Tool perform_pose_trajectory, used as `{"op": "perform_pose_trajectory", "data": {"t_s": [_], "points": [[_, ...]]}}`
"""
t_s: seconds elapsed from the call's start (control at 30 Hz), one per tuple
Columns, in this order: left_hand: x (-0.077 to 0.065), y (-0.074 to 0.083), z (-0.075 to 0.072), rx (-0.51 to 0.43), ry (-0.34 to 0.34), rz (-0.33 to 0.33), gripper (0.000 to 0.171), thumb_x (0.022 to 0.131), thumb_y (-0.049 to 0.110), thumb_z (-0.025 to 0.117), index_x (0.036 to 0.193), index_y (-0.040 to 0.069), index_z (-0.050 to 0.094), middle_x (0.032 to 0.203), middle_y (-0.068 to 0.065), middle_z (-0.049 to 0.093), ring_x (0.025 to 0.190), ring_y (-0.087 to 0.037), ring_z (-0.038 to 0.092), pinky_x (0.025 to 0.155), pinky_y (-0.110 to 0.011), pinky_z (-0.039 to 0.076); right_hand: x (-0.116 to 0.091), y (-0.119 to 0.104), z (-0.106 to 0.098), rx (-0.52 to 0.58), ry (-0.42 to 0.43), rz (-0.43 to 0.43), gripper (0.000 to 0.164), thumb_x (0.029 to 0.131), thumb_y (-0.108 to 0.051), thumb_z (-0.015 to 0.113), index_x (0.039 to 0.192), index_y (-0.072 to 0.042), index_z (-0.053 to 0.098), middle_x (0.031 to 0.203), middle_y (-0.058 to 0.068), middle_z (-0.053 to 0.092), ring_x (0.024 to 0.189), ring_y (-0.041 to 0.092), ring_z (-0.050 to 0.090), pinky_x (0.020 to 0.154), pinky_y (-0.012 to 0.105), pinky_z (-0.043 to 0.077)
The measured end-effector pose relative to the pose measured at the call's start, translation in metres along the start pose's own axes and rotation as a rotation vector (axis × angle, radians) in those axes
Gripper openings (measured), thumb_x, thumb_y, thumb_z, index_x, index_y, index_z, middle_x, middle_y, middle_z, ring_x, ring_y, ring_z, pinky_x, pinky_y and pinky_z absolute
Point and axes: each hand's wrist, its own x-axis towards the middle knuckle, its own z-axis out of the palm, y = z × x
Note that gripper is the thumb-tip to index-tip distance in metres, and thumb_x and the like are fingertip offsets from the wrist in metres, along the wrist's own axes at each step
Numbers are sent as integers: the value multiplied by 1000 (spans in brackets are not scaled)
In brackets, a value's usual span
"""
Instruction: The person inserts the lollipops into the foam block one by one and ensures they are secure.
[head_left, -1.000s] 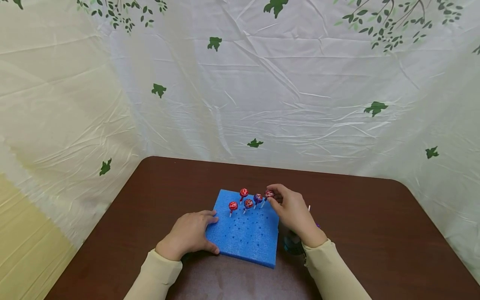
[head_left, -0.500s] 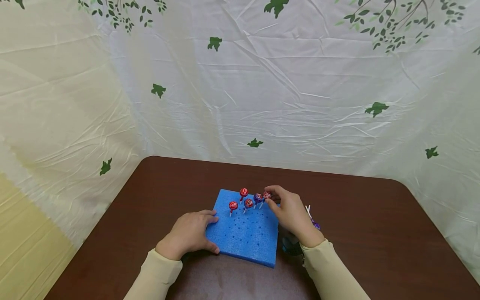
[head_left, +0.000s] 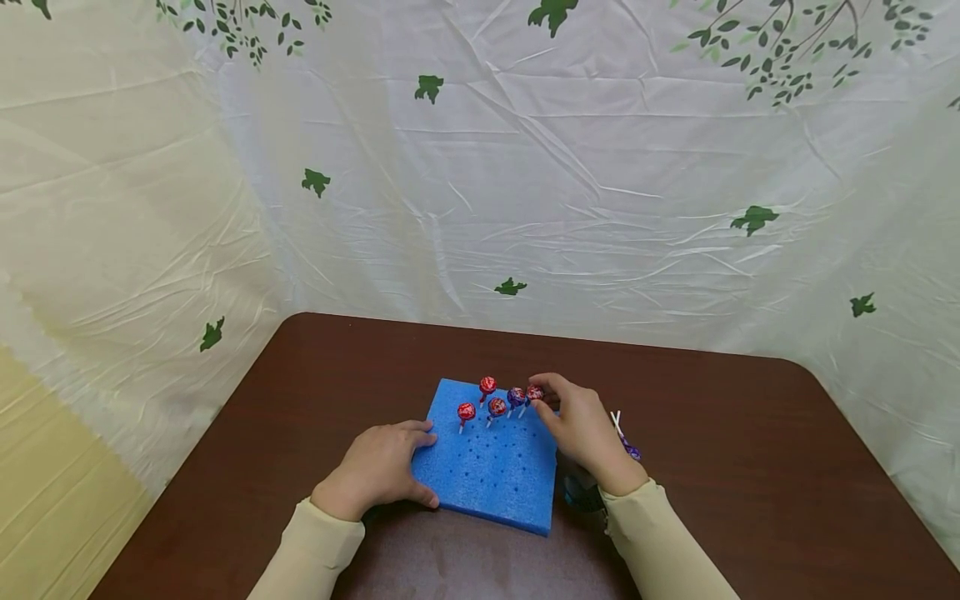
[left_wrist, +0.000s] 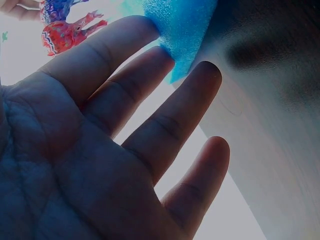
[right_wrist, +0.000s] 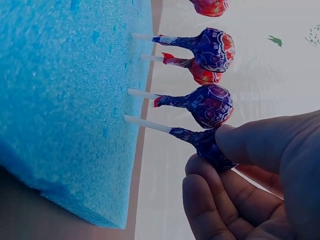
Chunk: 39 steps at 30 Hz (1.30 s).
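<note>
A blue foam board point(head_left: 495, 492) dotted with small holes lies on the table. My left hand point(head_left: 378, 467) rests against its left side, fingers spread and fairly straight; in the left wrist view two fingertips meet the foam point(left_wrist: 182, 30). At the board's far right, my right hand point(head_left: 588, 429) pinches the wrapped head of a lollipop point(right_wrist: 212, 150) between thumb and fingers. Its white stick point(right_wrist: 147, 123) meets the foam, slightly tilted. Beside it stands a purple lollipop point(head_left: 516, 397). Farther left stand red-wrapped lollipops point(head_left: 467, 412), their sticks in the board.
To the right of the board, purple-wrapped lollipops point(head_left: 630, 450) lie on the brown table point(head_left: 750, 467), white sticks pointing away. Under my right wrist is a dark object point(head_left: 583, 493), partly hidden. A white leaf-patterned curtain point(head_left: 600, 208) hangs behind the table.
My right hand has shifted slightly left and down with the lollipop, bringing it closer to the purple one. More of the lollipops on the table shows. The left hand stays put.
</note>
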Motion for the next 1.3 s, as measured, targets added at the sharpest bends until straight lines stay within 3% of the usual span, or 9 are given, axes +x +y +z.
{"op": "perform_pose_trajectory", "data": {"t_s": [1.3], "points": [[-3, -1, 0, -7, 14, 18, 82, 62, 51, 91, 127, 6, 68, 137, -9, 59, 122, -33, 58, 97, -52, 46, -3, -1, 8, -34, -14, 7, 31, 94, -11, 71, 124, -6, 66, 108, 10, 70, 95, 24, 68, 80, 44, 57]]}}
